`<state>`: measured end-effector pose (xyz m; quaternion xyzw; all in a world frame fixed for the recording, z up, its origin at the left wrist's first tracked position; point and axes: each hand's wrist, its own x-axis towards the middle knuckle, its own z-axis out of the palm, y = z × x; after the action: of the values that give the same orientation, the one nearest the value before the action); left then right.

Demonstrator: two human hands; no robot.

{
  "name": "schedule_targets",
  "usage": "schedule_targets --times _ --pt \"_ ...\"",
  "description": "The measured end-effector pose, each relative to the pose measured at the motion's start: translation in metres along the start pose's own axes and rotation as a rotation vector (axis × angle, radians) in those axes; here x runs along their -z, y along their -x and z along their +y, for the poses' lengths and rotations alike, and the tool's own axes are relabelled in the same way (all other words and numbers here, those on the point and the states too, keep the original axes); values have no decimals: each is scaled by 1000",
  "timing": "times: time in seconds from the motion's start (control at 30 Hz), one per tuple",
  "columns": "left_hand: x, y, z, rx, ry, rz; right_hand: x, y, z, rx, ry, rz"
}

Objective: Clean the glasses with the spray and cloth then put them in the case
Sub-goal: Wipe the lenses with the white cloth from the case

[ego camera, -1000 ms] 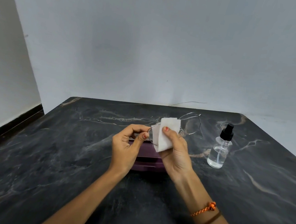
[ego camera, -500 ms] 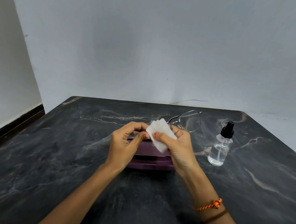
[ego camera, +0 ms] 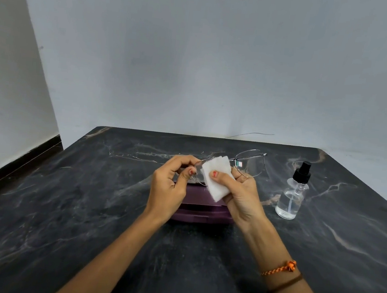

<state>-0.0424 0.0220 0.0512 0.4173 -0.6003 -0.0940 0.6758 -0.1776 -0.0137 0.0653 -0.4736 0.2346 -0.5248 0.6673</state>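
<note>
Thin metal-rimmed glasses (ego camera: 252, 163) are held above the table between both hands. My left hand (ego camera: 169, 184) pinches the frame at its left end. My right hand (ego camera: 242, 194) presses a folded white cloth (ego camera: 215, 178) over the left lens, thumb on top of the cloth. The right lens sticks out bare past my fingers. A purple glasses case (ego camera: 201, 210) lies on the table under my hands, mostly hidden by them. The clear spray bottle (ego camera: 290, 199) with a black pump top stands upright to the right.
The dark marbled table (ego camera: 62, 204) runs to a grey wall at the back. Its left edge drops to the floor by a dark skirting board (ego camera: 11, 167). A thin wire (ego camera: 248, 135) lies at the table's far edge.
The cloth has shifted on the left lens under my right thumb, and the glasses have tilted slightly. The bottle and the case have stayed put.
</note>
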Motion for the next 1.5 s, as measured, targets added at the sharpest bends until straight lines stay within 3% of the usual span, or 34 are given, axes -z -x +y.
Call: schedule_targets --times 0.2,0.37,0.67,0.87,1.3,1.5 --pt "-1 1 -5 71 42 21 7 -1 -8 65 314 -58" --pt "0 0 -2 67 48 69 17 -1 -14 35 406 -83" --pt "20 -15 -26 145 46 324 39 -14 -8 137 338 402" --pt "21 -14 -35 159 3 345 69 -20 6 238 819 609" --pt "15 -7 -37 129 -68 272 85 -16 18 115 1415 458" --pt "17 -6 -38 116 -91 267 84 -19 24 110 1545 388"
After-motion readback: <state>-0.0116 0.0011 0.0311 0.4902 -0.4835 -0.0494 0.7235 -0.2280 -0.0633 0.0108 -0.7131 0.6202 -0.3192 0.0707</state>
